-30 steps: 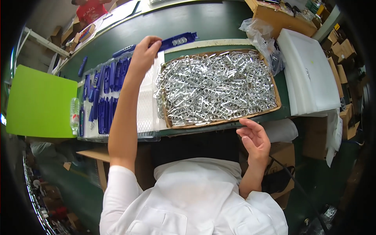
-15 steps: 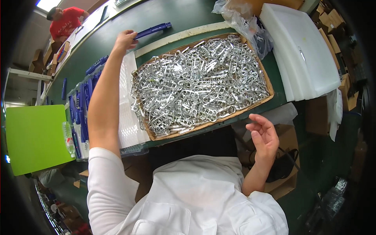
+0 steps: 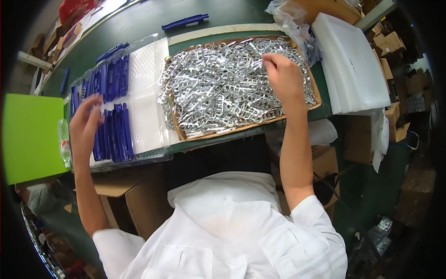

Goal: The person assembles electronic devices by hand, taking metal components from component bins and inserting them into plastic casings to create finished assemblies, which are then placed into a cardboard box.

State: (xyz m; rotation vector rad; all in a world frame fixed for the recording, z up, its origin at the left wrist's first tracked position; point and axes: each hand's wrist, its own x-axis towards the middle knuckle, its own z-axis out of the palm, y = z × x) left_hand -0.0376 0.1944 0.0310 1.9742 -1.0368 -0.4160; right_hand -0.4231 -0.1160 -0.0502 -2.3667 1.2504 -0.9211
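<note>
My left hand (image 3: pixel 86 122) is over the left part of a clear plastic tray (image 3: pixel 147 158), its fingers bent but apart, close to the dark blue plastic pieces (image 3: pixel 121 132) lying in rows there. My right hand (image 3: pixel 282 76) reaches over a shallow cardboard box (image 3: pixel 251 132) heaped with shiny metal clip-like parts (image 3: pixel 223 93). Its thumb and fingertips are pinched together; whatever they may hold is too small to make out. A single long blue piece (image 3: pixel 185 22) rests alone on the green table beyond the box.
A bright green panel (image 3: pixel 35 139) and a clear plastic bottle (image 3: pixel 64 144) border the tray's left side. White foam sheets (image 3: pixel 350 65) are stacked right of the box, beside crumpled clear plastic bags (image 3: pixel 295 23). A person in red (image 3: pixel 74 11) is at the far left.
My left hand has let go of the long blue piece at the back and come down-left to the tray. My right hand has risen from the box's near side to over the metal parts.
</note>
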